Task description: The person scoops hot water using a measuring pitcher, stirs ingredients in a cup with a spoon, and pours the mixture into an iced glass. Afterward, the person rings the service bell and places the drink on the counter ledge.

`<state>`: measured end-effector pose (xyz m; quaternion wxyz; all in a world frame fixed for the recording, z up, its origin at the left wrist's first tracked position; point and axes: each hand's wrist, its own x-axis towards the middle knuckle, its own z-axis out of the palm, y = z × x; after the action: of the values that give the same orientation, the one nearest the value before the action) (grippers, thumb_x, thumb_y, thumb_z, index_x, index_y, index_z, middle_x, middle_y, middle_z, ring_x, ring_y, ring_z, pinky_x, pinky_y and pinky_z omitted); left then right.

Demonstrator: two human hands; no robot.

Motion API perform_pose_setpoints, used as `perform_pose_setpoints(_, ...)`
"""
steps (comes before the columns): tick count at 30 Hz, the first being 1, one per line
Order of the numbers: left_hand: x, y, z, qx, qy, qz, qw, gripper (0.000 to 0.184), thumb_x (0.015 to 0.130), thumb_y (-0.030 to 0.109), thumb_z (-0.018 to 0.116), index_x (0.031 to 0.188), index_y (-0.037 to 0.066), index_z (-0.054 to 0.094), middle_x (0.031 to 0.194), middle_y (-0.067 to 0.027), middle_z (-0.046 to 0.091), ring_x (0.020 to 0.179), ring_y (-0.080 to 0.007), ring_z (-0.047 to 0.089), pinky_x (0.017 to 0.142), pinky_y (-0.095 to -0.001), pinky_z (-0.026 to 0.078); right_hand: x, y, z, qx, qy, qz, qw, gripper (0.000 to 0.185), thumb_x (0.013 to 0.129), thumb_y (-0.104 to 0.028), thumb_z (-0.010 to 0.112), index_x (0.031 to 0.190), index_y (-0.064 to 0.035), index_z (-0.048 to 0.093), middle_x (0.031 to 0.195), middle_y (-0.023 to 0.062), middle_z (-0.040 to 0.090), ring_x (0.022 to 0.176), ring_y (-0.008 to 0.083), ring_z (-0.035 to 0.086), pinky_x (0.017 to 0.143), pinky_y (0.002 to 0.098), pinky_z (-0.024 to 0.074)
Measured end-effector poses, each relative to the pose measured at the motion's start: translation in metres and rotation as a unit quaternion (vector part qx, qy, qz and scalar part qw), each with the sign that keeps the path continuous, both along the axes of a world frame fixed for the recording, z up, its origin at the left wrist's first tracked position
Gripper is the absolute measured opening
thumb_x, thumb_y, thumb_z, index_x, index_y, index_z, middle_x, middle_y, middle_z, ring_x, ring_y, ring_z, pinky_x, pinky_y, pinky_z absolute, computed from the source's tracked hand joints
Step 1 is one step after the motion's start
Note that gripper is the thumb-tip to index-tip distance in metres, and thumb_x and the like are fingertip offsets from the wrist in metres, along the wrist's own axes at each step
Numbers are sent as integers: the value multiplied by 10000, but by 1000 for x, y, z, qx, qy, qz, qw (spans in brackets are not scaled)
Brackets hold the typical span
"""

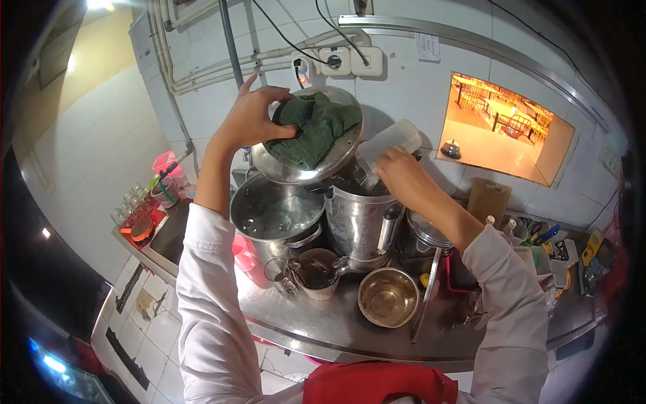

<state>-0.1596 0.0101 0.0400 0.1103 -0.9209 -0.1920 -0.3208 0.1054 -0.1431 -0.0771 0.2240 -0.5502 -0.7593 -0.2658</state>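
My left hand [259,118] is closed on a metal pot lid [289,174] through a dark green cloth [313,128]. The lid is tilted up beside the mouth of a tall metal urn [353,229], which has a black handle. My right hand [404,176] grips a translucent plastic jug [389,143], tipped over the urn's opening. The jug's lower end is partly hidden, and I cannot tell whether liquid leaves it. Left of the urn stands a wide metal pot [276,232] holding clear liquid.
In front are a metal bowl [389,297], a pail with a dark strainer [316,273], a glass mug [277,273] and pink cups [249,259]. Utensils crowd the counter's right end. Glasses [134,202] stand left beside a sink. Plugs and cables hang on the wall behind.
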Motion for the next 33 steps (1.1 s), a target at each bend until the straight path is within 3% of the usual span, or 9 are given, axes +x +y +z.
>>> perform_pose_setpoints(10,33,8,-6,-31,-30,-40,998,608,587,374,726,1057,-6,669,1131,-140,648,1133,-257,564,1173,-459,107,6,-54,-6,12,-204,-30,979,170,723,-84,568,851,0,639,884,91,598,960,229,549,868,308,476)
perform_pose_setpoints(13,46,15,-12,-21,-34,-57,998,586,584,382,726,1027,1,684,1076,-137,670,1099,-260,586,1165,-468,121,12,-60,-6,15,-122,-18,992,128,760,-87,576,838,-7,639,873,96,586,960,237,539,864,313,466)
perform_pose_setpoints(16,63,16,-17,-28,-11,-64,998,575,577,391,732,1006,9,695,1067,-138,673,1092,-259,591,1162,-468,136,13,-74,8,61,70,-10,996,146,843,-135,591,842,5,633,836,123,597,830,269,573,771,328,485)
perform_pose_setpoints(18,77,14,-20,-25,-18,-78,996,566,574,404,735,988,19,704,1047,-138,679,1075,-259,600,1158,-475,148,12,-90,20,93,350,-76,929,230,900,-193,598,826,22,629,791,164,610,652,319,559,653,351,488)
perform_pose_setpoints(20,92,11,-23,-72,40,-52,995,573,568,418,742,984,25,707,979,-127,695,1014,-267,626,1153,-482,153,42,-101,15,144,350,-59,924,263,900,-219,625,820,31,638,723,132,616,544,257,542,558,336,468)
perform_pose_setpoints(22,111,19,-38,-46,17,-87,995,574,563,430,747,977,33,711,904,-117,702,939,-272,646,1149,-485,160,68,-119,14,75,543,-51,835,295,895,-314,641,905,-20,661,745,31,602,558,89,492,541,235,428)
perform_pose_setpoints(26,141,7,-52,-36,69,-80,994,579,574,457,737,971,36,712,844,-114,696,901,-270,653,1146,-493,164,72,-184,24,99,653,-52,749,270,907,-273,637,860,-9,670,749,2,594,621,54,500,540,221,422)
perform_pose_setpoints(28,152,-1,-54,-83,176,-24,981,613,568,450,748,1017,36,698,989,-147,684,1029,-268,614,1152,-489,154,87,-219,12,108,715,-46,689,247,910,-265,632,931,-21,662,780,2,597,640,45,488,546,195,406)
perform_pose_setpoints(33,152,10,-57,-112,183,-31,976,614,613,465,724,1068,55,686,1065,-155,661,1106,-287,573,1152,-493,128,123,-317,-20,189,773,-53,603,208,914,-223,628,984,-28,647,787,7,587,657,40,489,564,190,404)
